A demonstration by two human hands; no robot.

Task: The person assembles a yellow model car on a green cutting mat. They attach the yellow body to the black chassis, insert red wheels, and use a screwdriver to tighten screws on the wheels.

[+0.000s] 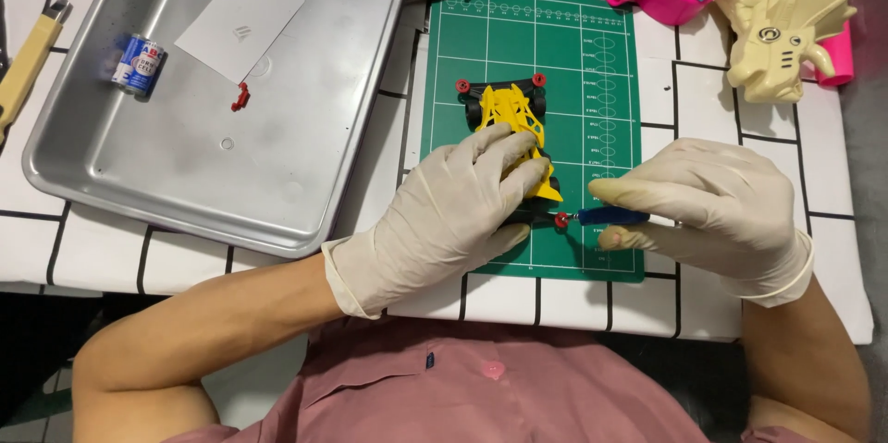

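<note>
My left hand (453, 207) lies clamped over the near end of the one yellow toy car (514, 124), whose long axis runs straight away from me on the green cutting mat (606, 64), while my right hand (712, 207) pinches a blue-handled screwdriver (606, 215) lying crosswise, its tip at the red roller (561, 219) on the car's near right corner, just between my hands. I count three red rollers showing. Beyond my left hand sits one metal tray (83, 175) holding one battery (139, 64), one white card (240, 20) and one small red part (241, 97).
</note>
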